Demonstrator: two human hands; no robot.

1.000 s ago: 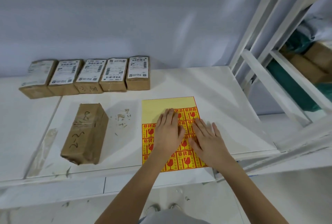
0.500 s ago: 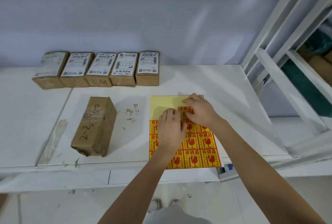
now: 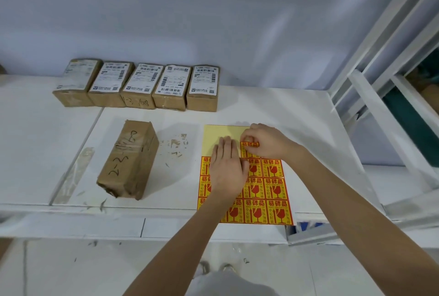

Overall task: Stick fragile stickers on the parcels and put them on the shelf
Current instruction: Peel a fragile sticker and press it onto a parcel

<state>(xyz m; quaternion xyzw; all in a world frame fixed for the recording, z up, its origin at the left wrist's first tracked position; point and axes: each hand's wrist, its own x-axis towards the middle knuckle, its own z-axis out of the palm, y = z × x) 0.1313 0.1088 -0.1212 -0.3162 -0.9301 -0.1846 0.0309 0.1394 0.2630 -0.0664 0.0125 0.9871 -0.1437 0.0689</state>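
Observation:
A yellow sheet (image 3: 219, 133) of red-and-yellow fragile stickers lies on the white table (image 3: 297, 115), overhanging its front edge. My left hand (image 3: 226, 167) presses flat on the sheet with straight fingers. My right hand (image 3: 263, 140) has its fingers curled and pinches the top edge of one fragile sticker (image 3: 249, 147) in the sheet's uppermost printed row. A brown taped parcel (image 3: 129, 160) with handwriting lies to the left of the sheet. Several smaller brown parcels (image 3: 140, 86) with white shipping labels stand in a row along the wall.
A white metal shelf frame (image 3: 370, 105) rises at the right, with a teal bag (image 3: 411, 127) and brown boxes behind its rails. Paper scraps (image 3: 175, 145) lie between the taped parcel and the sheet. A seam in the table runs at the left.
My right hand moved from flat on the lower sheet up to its top printed row and now pinches a sticker's edge. My left hand stays pressed on the sheet. The camera shifted slightly.

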